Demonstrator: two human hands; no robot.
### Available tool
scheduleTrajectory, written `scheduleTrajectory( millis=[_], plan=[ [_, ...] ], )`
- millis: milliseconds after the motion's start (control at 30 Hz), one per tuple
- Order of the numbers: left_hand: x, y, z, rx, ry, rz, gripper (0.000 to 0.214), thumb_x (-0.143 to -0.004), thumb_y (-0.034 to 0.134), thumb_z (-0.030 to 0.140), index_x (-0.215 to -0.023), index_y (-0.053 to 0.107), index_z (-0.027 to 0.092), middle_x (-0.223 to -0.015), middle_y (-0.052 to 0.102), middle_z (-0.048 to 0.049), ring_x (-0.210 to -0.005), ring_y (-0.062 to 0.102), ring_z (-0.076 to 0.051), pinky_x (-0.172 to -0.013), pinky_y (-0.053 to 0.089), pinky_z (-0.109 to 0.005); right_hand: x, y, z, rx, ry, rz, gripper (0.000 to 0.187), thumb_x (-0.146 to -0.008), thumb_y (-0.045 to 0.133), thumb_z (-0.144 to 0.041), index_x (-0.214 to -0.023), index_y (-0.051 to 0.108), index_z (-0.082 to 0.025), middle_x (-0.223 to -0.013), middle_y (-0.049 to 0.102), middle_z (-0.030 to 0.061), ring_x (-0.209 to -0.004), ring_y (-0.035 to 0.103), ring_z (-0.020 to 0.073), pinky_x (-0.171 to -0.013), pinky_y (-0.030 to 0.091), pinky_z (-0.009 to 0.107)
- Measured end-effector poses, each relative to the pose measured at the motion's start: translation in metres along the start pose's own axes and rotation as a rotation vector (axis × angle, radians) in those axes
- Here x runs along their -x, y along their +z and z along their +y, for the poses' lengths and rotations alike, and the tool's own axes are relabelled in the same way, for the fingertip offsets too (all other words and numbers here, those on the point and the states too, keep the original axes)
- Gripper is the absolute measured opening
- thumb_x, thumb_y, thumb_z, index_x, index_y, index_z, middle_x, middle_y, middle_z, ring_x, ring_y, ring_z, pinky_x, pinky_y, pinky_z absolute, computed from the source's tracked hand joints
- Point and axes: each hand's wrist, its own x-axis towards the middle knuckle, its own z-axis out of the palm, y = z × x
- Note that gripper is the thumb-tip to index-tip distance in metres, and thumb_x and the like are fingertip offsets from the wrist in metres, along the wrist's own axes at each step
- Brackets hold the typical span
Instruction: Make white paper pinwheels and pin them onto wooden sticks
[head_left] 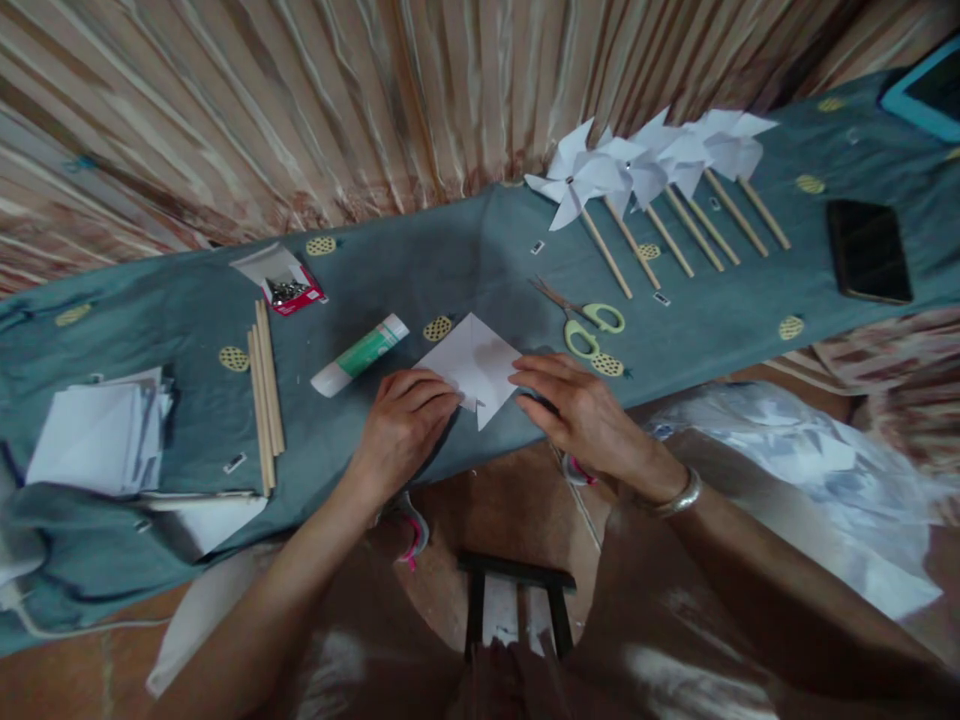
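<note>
A white paper square (474, 362), folded with a point toward me, lies on the blue-green cloth (450, 260) near its front edge. My left hand (405, 425) rests on the paper's left corner with its fingers bent and pressed down. My right hand (577, 405) lies on the paper's right side, fingers stretched flat toward the left. Neither hand lifts the paper off the cloth. A silver bangle (675, 497) circles my right wrist.
A glue stick (360, 355) lies left of the paper, green-handled scissors (589, 322) to its right. Several wooden sticks (265, 395), a paper stack (101, 435) and a pin box (289, 285) sit at left. Finished white pinwheels (652, 165) and a phone (868, 250) lie at back right.
</note>
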Motion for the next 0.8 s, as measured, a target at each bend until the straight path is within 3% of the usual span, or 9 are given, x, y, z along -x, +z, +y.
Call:
scheduleTrajectory(
  millis=[233, 567, 800],
  plan=[
    [0.003, 0.000, 0.026, 0.129, -0.061, 0.005, 0.010, -0.091, 0.059, 0.017, -0.095, 0.068, 0.016, -0.094, 0.072, -0.0066, -0.094, 0.061, -0.021, -0.081, 0.048, -0.037, 0.004, 0.010, -0.017, -0.216, 0.099, -0.002, 0.014, -0.081, 0.071, -0.018, -0.095, 0.071, -0.019, -0.113, 0.068, 0.0091, -0.108, 0.062, 0.0235, -0.097, 0.049, 0.044],
    [0.003, 0.005, 0.028, 0.233, -0.074, 0.068, 0.010, -0.088, 0.062, 0.012, -0.096, 0.066, 0.016, -0.090, 0.068, -0.0067, -0.090, 0.058, -0.020, -0.078, 0.055, -0.035, 0.003, 0.020, -0.020, -0.281, 0.143, 0.025, 0.004, -0.084, 0.068, -0.017, -0.083, 0.070, -0.020, -0.110, 0.067, 0.0078, -0.108, 0.061, 0.0217, -0.098, 0.045, 0.042],
    [0.010, 0.008, 0.032, 0.248, -0.136, 0.055, 0.024, -0.088, 0.063, 0.012, -0.112, 0.062, 0.016, -0.097, 0.071, -0.0067, -0.096, 0.063, -0.020, -0.083, 0.056, -0.036, -0.002, 0.023, -0.024, -0.230, 0.191, 0.073, 0.007, -0.081, 0.067, -0.012, -0.079, 0.068, -0.019, -0.109, 0.068, 0.0085, -0.106, 0.062, 0.0224, -0.095, 0.047, 0.041]
  ],
)
